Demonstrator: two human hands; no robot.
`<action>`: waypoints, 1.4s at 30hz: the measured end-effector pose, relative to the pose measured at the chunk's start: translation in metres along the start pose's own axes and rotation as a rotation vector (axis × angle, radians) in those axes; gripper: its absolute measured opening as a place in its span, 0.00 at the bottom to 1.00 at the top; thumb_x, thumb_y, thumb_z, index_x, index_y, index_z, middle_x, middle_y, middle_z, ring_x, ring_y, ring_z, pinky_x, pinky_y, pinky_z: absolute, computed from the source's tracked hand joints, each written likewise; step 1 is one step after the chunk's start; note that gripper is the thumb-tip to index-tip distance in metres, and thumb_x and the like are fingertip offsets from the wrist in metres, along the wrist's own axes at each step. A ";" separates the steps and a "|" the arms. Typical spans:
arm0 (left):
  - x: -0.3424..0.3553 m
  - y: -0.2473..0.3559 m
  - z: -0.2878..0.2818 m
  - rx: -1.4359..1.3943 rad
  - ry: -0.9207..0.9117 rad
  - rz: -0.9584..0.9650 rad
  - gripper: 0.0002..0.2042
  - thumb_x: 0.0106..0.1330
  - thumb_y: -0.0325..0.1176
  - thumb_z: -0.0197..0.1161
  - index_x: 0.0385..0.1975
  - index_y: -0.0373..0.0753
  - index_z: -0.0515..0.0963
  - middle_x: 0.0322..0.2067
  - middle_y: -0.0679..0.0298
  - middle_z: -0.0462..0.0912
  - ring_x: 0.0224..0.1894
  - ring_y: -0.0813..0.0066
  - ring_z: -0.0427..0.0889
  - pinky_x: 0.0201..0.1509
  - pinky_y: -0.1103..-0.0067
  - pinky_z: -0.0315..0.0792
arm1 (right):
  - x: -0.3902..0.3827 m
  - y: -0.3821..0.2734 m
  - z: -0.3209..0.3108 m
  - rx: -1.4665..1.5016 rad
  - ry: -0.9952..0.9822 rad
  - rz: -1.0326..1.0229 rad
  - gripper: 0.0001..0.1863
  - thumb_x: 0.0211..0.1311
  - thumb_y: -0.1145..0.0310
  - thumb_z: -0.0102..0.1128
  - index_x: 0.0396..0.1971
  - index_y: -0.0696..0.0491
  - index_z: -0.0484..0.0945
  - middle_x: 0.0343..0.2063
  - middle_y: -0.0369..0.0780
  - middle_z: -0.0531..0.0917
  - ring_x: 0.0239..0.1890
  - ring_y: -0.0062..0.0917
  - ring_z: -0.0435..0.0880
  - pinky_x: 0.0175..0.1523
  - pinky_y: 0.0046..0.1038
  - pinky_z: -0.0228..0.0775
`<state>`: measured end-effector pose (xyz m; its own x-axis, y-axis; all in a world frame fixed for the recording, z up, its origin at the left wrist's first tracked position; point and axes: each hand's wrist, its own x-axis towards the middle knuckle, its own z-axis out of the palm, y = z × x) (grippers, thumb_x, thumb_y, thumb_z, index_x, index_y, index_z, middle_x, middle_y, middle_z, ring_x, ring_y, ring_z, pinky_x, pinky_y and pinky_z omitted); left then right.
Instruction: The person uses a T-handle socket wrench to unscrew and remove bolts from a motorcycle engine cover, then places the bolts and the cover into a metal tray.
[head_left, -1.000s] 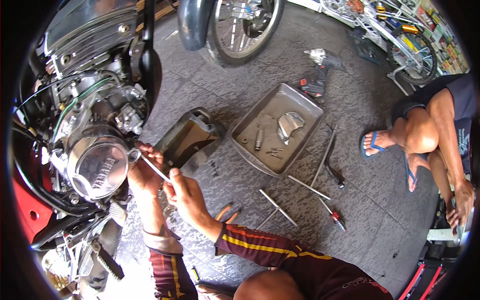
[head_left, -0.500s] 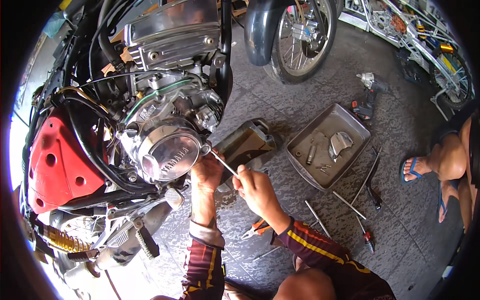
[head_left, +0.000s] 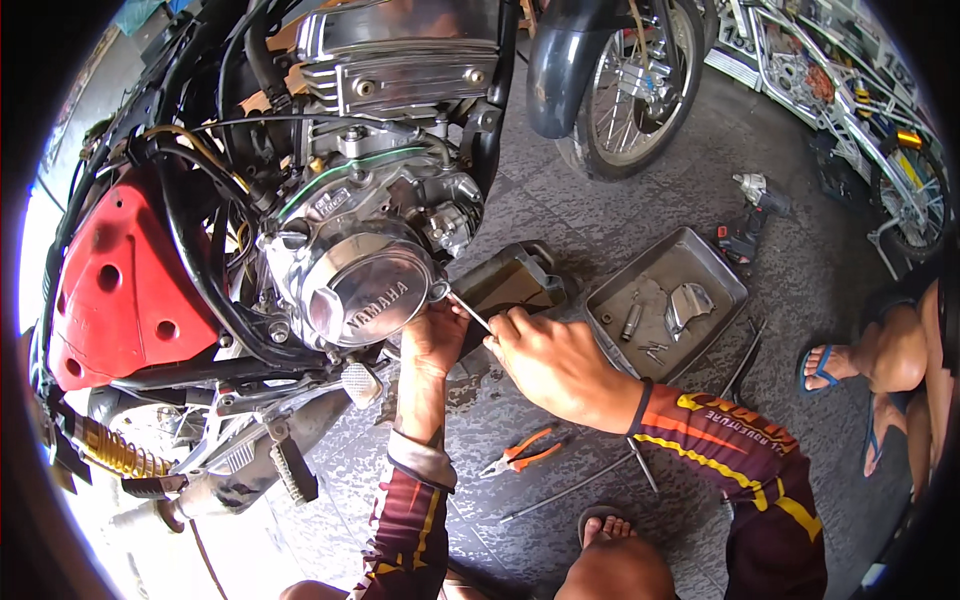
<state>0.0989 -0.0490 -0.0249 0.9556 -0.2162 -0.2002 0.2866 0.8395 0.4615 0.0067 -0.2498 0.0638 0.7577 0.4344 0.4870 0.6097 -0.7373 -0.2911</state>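
A slim metal wrench (head_left: 471,314) slants down and right from the lower right rim of the polished round engine cover (head_left: 372,292). Its far end lies against a small round boss there. My right hand (head_left: 548,358) is closed round the near end of the handle, back of the hand upward. Below the cover, my left hand (head_left: 432,340) reaches up with palm turned up and fingers bent beside the wrench. Its fingertips are partly hidden, so I cannot tell whether they grip anything. Behind both hands a dark oil pan (head_left: 545,258) sits on the floor.
A grey tray (head_left: 690,240) with loose metal parts stands to the right, with a cordless impact driver (head_left: 752,218) beyond it. Orange-handled pliers (head_left: 528,447) and metal rods lie nearby. A red side panel (head_left: 130,290) is at left. Another person's sandalled foot (head_left: 826,362) is at far right.
My right forearm has swung outward and up, and the right hand has turned knuckles upward on the wrench. My left hand stays below the cover. The whole view has shifted slightly.
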 end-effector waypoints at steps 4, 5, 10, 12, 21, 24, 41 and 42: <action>-0.002 -0.005 0.006 0.014 0.074 0.046 0.11 0.59 0.43 0.60 0.36 0.45 0.77 0.32 0.70 0.82 0.32 0.75 0.78 0.38 0.72 0.71 | 0.008 -0.005 -0.001 -0.129 -0.022 -0.111 0.08 0.60 0.66 0.52 0.30 0.56 0.69 0.23 0.39 0.75 0.22 0.27 0.80 0.21 0.27 0.71; 0.002 -0.007 0.001 -0.008 0.049 0.036 0.12 0.59 0.43 0.60 0.36 0.45 0.77 0.30 0.68 0.82 0.32 0.73 0.78 0.38 0.72 0.70 | 0.009 -0.008 -0.006 -0.133 -0.071 -0.070 0.08 0.60 0.67 0.51 0.32 0.56 0.70 0.23 0.40 0.76 0.22 0.30 0.80 0.22 0.29 0.71; 0.004 -0.012 -0.002 -0.079 0.083 0.036 0.10 0.63 0.43 0.55 0.31 0.44 0.74 0.26 0.65 0.78 0.31 0.71 0.76 0.38 0.72 0.69 | 0.007 -0.020 0.005 0.066 -0.090 0.089 0.12 0.62 0.67 0.49 0.40 0.59 0.70 0.27 0.45 0.78 0.23 0.38 0.79 0.26 0.36 0.71; 0.005 -0.016 0.001 0.000 0.060 0.089 0.08 0.64 0.42 0.53 0.31 0.45 0.74 0.27 0.66 0.78 0.32 0.72 0.76 0.38 0.74 0.68 | 0.005 -0.029 0.007 0.084 -0.115 0.145 0.13 0.62 0.67 0.48 0.41 0.59 0.71 0.28 0.46 0.79 0.24 0.40 0.80 0.27 0.36 0.71; 0.005 -0.017 -0.006 -0.033 0.078 0.008 0.11 0.65 0.45 0.52 0.34 0.45 0.73 0.28 0.68 0.76 0.32 0.73 0.73 0.36 0.76 0.67 | 0.024 -0.038 0.035 0.395 0.023 0.478 0.14 0.68 0.65 0.40 0.37 0.54 0.76 0.17 0.43 0.75 0.22 0.36 0.77 0.30 0.35 0.66; 0.002 -0.023 0.005 -0.001 0.100 0.033 0.12 0.64 0.46 0.53 0.36 0.46 0.72 0.29 0.70 0.74 0.30 0.75 0.70 0.35 0.78 0.67 | 0.020 -0.043 0.030 0.341 -0.006 0.475 0.15 0.67 0.64 0.40 0.38 0.54 0.77 0.33 0.46 0.82 0.34 0.44 0.80 0.37 0.38 0.71; 0.001 -0.020 0.004 -0.071 -0.011 0.095 0.09 0.62 0.42 0.56 0.35 0.45 0.73 0.32 0.68 0.76 0.33 0.79 0.71 0.37 0.82 0.65 | -0.004 -0.032 0.043 0.315 0.124 0.344 0.10 0.65 0.68 0.45 0.40 0.55 0.73 0.32 0.45 0.82 0.30 0.42 0.81 0.32 0.37 0.72; 0.001 -0.021 0.004 -0.064 -0.016 0.099 0.09 0.61 0.42 0.56 0.35 0.45 0.73 0.32 0.68 0.76 0.33 0.78 0.71 0.37 0.81 0.65 | -0.004 -0.030 0.041 0.293 0.109 0.329 0.10 0.65 0.68 0.46 0.40 0.56 0.73 0.33 0.45 0.82 0.30 0.42 0.81 0.32 0.37 0.72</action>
<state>0.0943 -0.0686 -0.0309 0.9801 -0.1384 -0.1423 0.1866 0.8869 0.4225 -0.0057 -0.2085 0.0370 0.9029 0.1326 0.4088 0.3923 -0.6428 -0.6579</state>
